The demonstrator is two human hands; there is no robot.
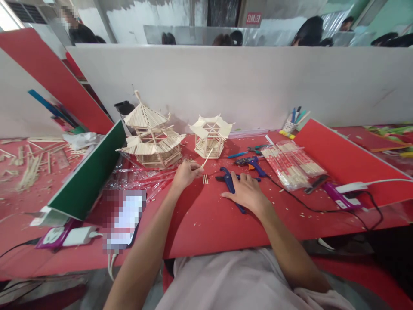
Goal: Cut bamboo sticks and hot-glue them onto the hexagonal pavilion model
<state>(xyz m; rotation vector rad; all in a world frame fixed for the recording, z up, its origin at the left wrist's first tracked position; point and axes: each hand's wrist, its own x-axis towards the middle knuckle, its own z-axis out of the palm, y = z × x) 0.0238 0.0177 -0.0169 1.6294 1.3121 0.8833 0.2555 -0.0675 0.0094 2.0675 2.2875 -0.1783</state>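
My left hand (187, 173) pinches a thin wooden stick (207, 158) that points up and to the right. Over a blue-handled cutter (229, 181) lies my right hand (248, 191), thumb and fingers spread across its parted handles. Whether those fingers grip the handles is not clear. Several short cut sticks (205, 179) lie side by side between my hands. Just behind them stands a small six-sided stick pavilion (211, 131) with an open-centred roof. To its left is a taller two-tiered stick pavilion (151, 140) with a pointed top.
A blue glue gun (253, 163), pliers (256, 148) and bagged sticks (292, 163) lie to the right. Clear plastic wrap (129, 172) and a phone (130, 215) are on the left. Green (87, 172) and red (351, 159) boards flank the table (200, 232). People (308, 32) sit beyond the white partition.
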